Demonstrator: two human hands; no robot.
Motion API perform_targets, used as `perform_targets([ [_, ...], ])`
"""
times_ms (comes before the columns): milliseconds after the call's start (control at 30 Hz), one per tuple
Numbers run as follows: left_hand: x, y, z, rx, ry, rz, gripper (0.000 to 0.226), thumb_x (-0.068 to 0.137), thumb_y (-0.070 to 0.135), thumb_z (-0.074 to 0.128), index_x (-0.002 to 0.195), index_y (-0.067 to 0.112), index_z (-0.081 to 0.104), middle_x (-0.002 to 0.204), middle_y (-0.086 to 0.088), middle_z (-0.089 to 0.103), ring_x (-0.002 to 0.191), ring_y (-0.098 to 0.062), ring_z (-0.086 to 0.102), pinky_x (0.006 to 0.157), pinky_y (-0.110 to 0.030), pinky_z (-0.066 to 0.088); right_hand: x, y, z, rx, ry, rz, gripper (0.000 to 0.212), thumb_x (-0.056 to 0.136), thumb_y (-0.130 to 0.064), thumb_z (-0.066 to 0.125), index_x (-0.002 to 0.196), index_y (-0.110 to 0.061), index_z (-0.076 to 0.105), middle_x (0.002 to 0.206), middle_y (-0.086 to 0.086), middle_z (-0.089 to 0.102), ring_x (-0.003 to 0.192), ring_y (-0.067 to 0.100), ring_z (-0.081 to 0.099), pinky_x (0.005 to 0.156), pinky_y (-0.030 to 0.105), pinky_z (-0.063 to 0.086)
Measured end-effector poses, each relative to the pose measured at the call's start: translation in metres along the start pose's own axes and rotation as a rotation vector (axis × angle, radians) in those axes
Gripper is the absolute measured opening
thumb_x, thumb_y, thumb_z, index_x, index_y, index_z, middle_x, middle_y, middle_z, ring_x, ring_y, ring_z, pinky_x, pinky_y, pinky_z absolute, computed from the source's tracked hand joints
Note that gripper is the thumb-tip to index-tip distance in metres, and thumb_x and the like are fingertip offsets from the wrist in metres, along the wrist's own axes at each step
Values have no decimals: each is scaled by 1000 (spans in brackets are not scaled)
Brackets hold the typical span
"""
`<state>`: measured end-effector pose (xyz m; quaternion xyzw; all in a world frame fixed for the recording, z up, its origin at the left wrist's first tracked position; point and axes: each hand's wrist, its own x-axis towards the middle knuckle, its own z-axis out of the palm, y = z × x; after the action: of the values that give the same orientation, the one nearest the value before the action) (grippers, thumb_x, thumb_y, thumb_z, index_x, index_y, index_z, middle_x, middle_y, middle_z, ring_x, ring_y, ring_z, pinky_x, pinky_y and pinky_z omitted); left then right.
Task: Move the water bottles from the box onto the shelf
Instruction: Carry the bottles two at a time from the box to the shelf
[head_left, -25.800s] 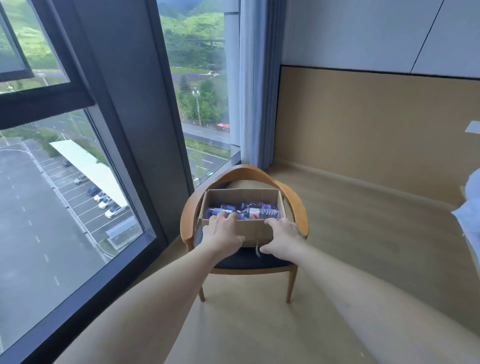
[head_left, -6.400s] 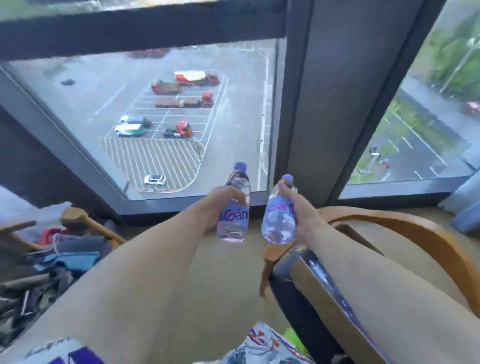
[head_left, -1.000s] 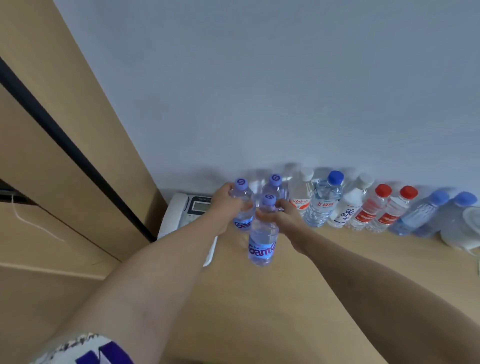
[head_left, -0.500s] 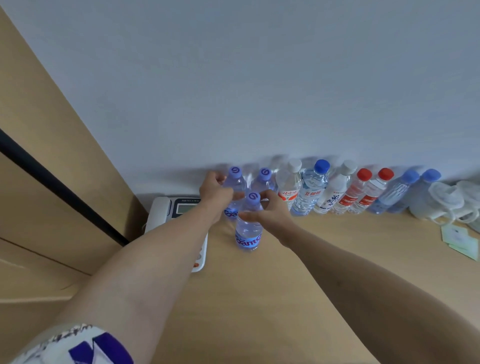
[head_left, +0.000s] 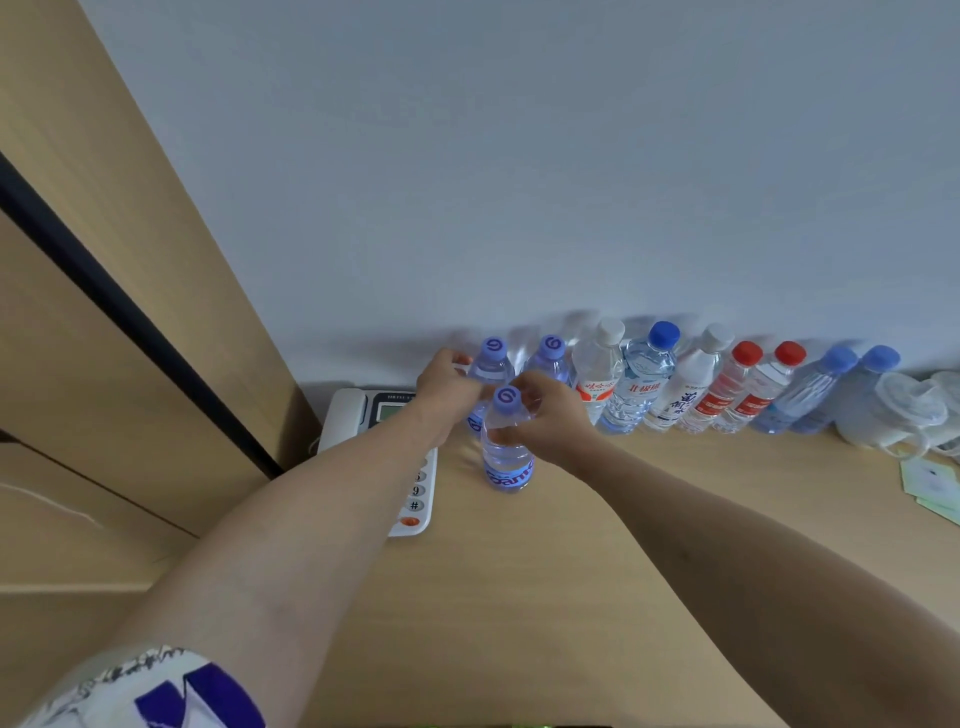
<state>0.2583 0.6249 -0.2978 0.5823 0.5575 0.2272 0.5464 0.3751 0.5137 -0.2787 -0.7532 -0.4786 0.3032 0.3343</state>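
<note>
We hold two purple-capped bottles upright on the wooden shelf (head_left: 597, 545). Our left hand (head_left: 447, 392) grips the rear bottle (head_left: 491, 364) at the left end of the row against the wall. Our right hand (head_left: 550, 418) grips the front bottle (head_left: 506, 457) near its neck; it stands just before the row, beside the phone (head_left: 363, 415). Mugs (head_left: 898, 410) sit at the row's right end.

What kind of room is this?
Probably a hotel room or office: a desk telephone, a row of water bottles along the wall, and white cups on a wooden shelf.
</note>
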Motion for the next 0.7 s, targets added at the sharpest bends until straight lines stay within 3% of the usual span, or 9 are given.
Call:
perform_targets([
  [133, -3, 6, -13, 8, 10, -15, 62, 77, 19, 91, 130, 16, 58, 117, -4, 61, 108, -24, 63, 99, -42, 56, -3, -4, 6, 62, -22, -9, 35, 72, -9, 86, 94, -30, 68, 86, -15, 67, 81, 5, 61, 65, 12, 44],
  [233, -5, 9, -23, 40, 41, 7, 57, 81, 24, 89, 128, 17, 59, 115, -2, 59, 105, -21, 60, 97, -38, 54, -1, -12, 9, -18, -39, -51, 43, 74, -11, 83, 114, -24, 75, 100, -5, 76, 94, 14, 65, 80, 25, 50],
  [267, -6, 9, -26, 39, 48, 9, 54, 82, 24, 87, 127, 17, 59, 117, -3, 59, 106, -22, 60, 97, -38, 54, -1, -14, 9, -42, -37, -57, 45, 73, -11, 83, 117, -21, 75, 101, -1, 76, 94, 17, 65, 79, 27, 50],
  [367, -7, 10, -32, 38, 60, 7, 49, 84, 25, 85, 125, 16, 60, 119, -4, 59, 112, -24, 61, 102, -45, 53, 0, -15, 11, -67, -13, -51, 46, 71, -9, 85, 116, -15, 74, 96, 3, 71, 91, 21, 62, 70, 26, 46],
  [500, -9, 12, -35, 49, 63, 14, 48, 85, 27, 84, 125, 15, 61, 122, -5, 60, 112, -24, 61, 103, -45, 53, 1, -13, 7, -110, 25, -42, 46, 71, -10, 87, 114, -7, 73, 105, 13, 72, 98, 29, 66, 82, 39, 54],
  [700, -18, 21, -36, 122, 51, 57, 46, 87, 32, 80, 126, 16, 61, 121, -2, 61, 109, -22, 59, 101, -41, 53, -2, -18, 3, -163, -4, -48, 59, 71, -15, 88, 126, -14, 66, 103, 0, 65, 95, 17, 60, 78, 23, 42],
])
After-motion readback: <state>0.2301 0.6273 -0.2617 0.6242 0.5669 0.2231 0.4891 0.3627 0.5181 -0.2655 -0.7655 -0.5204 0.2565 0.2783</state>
